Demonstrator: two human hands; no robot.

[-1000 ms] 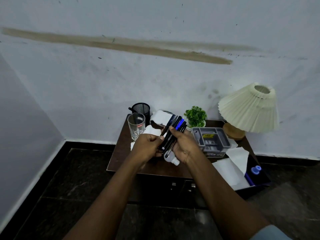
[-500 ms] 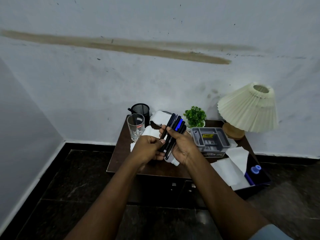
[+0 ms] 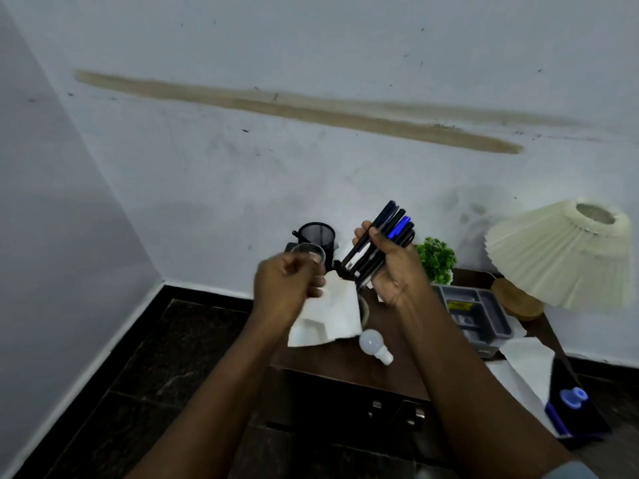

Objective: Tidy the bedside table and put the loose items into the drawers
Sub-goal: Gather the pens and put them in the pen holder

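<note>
Head view. The pens [image 3: 392, 223] are off the table, bunched in your right hand [image 3: 394, 267]. Its fingers [image 3: 360, 235] curl round the bundle from the far side, and the thumb lies across the near side. The bundle's long axis runs diagonally: lower ends down-left, just above the white paper [image 3: 332, 316], upper ends up-right, pointing toward the wall. One blue pen sits among black ones.

Your left hand [image 3: 287, 288] is just left of the lower ends, apart from the bundle. Its fingers are curled and blurred, so I cannot tell whether they pinch the paper's top edge or hold nothing.

Outward: glass [image 3: 307, 251] and black mesh cup [image 3: 316, 235] lie beyond the left hand, left of the pens. A light bulb [image 3: 375, 344] lies on the table [image 3: 328, 359] below the bundle. Plant [image 3: 436, 259], grey tray [image 3: 484, 307] and lamp [image 3: 560, 257] stand to the right.

Drawer handles [image 3: 377, 405] show at the table's front, below both hands; the fronts look closed. Judgement: the pens must come down and toward you, and the left hand, carrying no pens, is the one to take a handle.
</note>
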